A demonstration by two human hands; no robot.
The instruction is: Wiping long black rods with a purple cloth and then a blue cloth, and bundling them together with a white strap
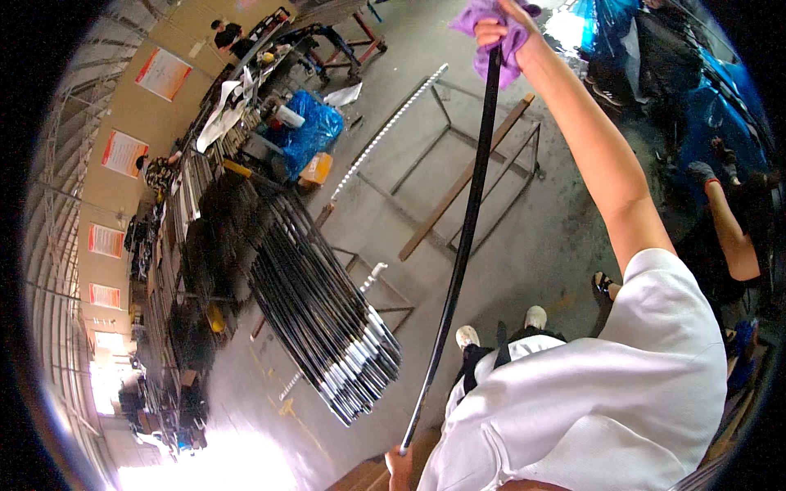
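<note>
A long black rod slants across the view in front of me, held at both ends. My right hand, at the far end of my outstretched arm, is closed around it through a crumpled purple cloth. At the lower edge, my left hand grips the near end; only part of that hand shows. Left of the rod lies a broad bundle of similar black rods, side by side, with lighter, shiny near ends.
A metal frame stand has a white notched strip and a wooden bar. Blue plastic sheeting and stacked stock line the left. A gloved co-worker's hand shows at right. Another person is at the back left.
</note>
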